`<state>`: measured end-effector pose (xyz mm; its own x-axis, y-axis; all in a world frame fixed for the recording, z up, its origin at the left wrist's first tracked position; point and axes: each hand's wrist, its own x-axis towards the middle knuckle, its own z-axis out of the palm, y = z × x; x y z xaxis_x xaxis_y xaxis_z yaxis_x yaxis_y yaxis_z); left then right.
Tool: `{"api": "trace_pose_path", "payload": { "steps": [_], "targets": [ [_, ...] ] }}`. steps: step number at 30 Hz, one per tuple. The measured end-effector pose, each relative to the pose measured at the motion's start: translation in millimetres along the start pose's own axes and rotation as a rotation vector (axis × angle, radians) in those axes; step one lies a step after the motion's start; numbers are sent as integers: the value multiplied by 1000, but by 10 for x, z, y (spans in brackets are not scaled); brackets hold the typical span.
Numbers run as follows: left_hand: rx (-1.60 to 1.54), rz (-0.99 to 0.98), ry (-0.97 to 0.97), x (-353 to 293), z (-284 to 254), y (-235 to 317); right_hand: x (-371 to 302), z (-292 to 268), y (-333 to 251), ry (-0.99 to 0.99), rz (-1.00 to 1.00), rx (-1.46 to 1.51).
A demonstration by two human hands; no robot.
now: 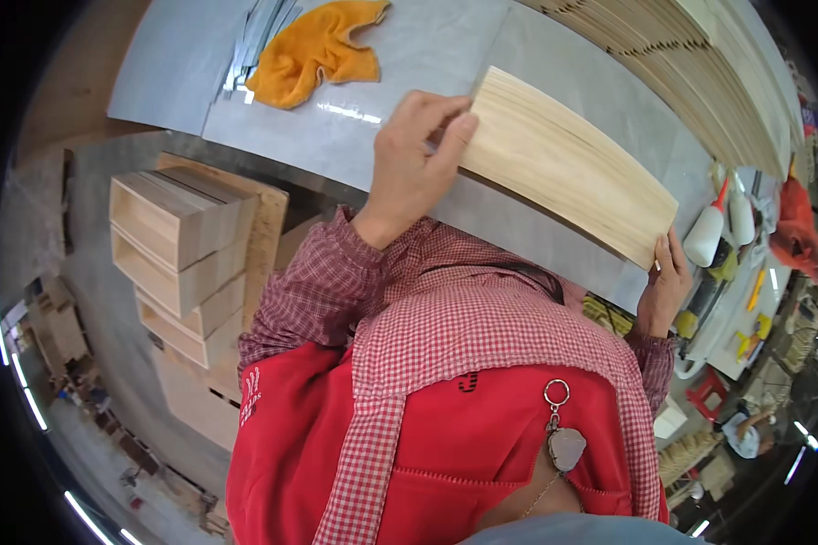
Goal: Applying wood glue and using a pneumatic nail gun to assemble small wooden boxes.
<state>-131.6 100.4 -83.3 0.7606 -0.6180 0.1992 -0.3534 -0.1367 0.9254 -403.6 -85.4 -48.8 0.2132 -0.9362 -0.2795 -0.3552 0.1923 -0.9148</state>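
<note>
A pale wooden board [568, 163] with visible grain is held level over the grey worktable [463, 41], close in front of me. At its left end, the thumb and forefinger of my left hand [413, 159] are closed on the edge. My right hand [665, 286] grips the opposite end, its fingertips at the near right corner. Part of that hand's thumb side is hidden. Whether the board rests on the tabletop, I cannot tell.
An orange cloth [318, 53] lies at the far left beside thin grey strips [262, 36]. Thin wooden boards [673, 68] are stacked at the far right. White squeeze bottles [705, 234], one red-tipped, lie at right. Open wooden boxes [186, 232] are piled left of the table.
</note>
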Motion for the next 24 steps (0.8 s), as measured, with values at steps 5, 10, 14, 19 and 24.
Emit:
{"api": "trace_pose_path", "payload": {
  "steps": [5, 10, 14, 19, 24],
  "targets": [
    [-65, 48, 36, -36, 32, -79, 23, -92, -6, 22, 92, -42],
    [55, 193, 139, -13, 64, -80, 9, -47, -59, 45, 126, -49],
    [87, 236, 161, -3, 64, -102, -17, -22, -103, 57, 135, -63],
    [97, 241, 81, 19, 34, -108, -40, 42, -135, 102, 142, -79],
    [361, 441, 60, 191, 127, 33, 21, 43, -102, 58, 153, -80]
  ]
}}
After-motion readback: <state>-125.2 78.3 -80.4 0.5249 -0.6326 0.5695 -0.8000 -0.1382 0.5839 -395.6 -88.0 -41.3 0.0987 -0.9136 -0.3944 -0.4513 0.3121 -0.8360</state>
